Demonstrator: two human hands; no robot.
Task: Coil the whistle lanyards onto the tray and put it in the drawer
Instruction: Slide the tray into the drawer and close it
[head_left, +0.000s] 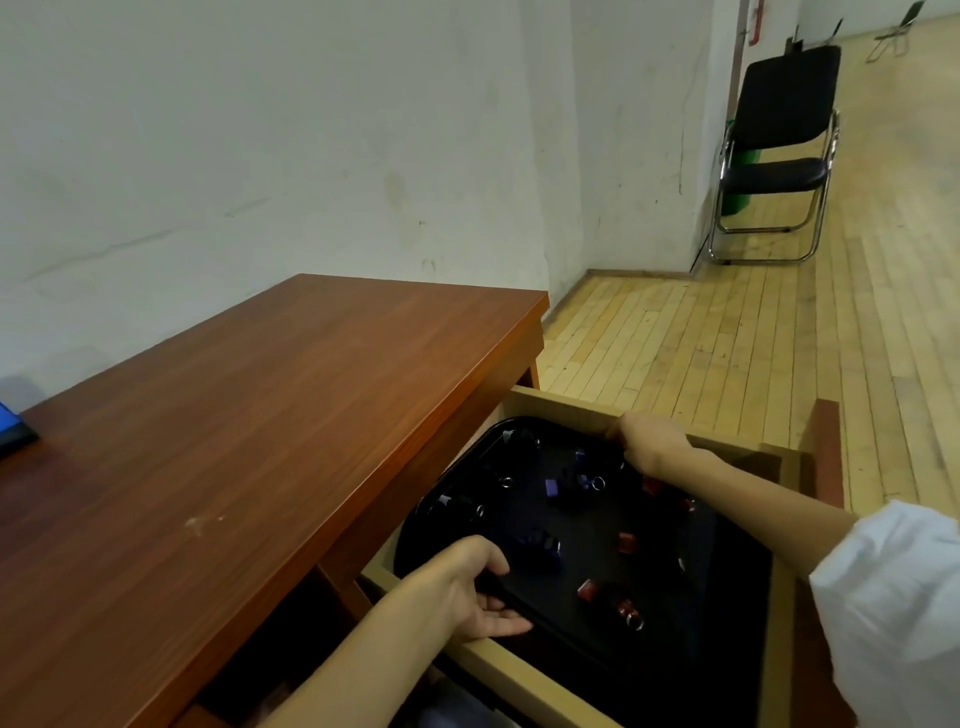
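Observation:
A black tray (670, 613) lies inside the pulled-out wooden drawer (519, 670) at the desk's right side. On the tray rest several coiled lanyards with whistles, purple ones (552, 487) toward the left and far side, red ones (588, 590) toward the right. My left hand (467, 587) grips the tray's near left rim, thumb on top and fingers under. At the tray's far edge, by the drawer's back wall, my right hand (649, 441) holds the rim.
The brown desk top (234, 441) stretches to the left, with a blue object (10, 426) at its far left edge. A black folding chair (779, 150) stands by the white wall on the wooden floor. The drawer front (826, 447) juts out at right.

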